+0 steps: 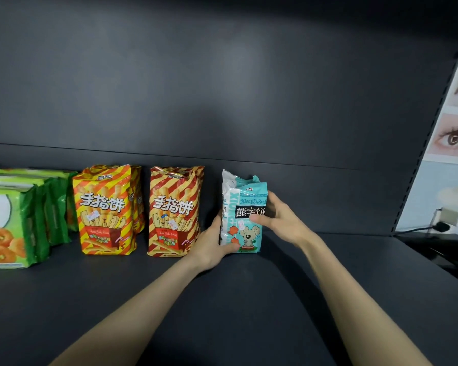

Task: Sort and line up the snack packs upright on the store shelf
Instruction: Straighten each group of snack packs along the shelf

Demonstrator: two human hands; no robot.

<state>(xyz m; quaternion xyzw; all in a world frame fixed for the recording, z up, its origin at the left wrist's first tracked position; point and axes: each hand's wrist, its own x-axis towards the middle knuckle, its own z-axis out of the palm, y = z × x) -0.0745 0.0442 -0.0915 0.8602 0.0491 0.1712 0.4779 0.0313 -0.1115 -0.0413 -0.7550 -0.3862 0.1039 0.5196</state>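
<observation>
Head view shows left hand (212,245) and right hand (281,220) gripping upright teal "XiongZiBing" pack (250,231).

Head cam, close, fwd-down onto shelf (249,299)

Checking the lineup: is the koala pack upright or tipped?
Upright: the koala pack stands bottom-down on the shelf, left hand and right hand gripping it.

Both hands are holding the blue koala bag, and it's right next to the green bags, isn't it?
Not quite. The head view shows the left hand and right hand holding the blue koala bag, but it stands next to the red striped bag; the green bags are far off at the left.
</observation>
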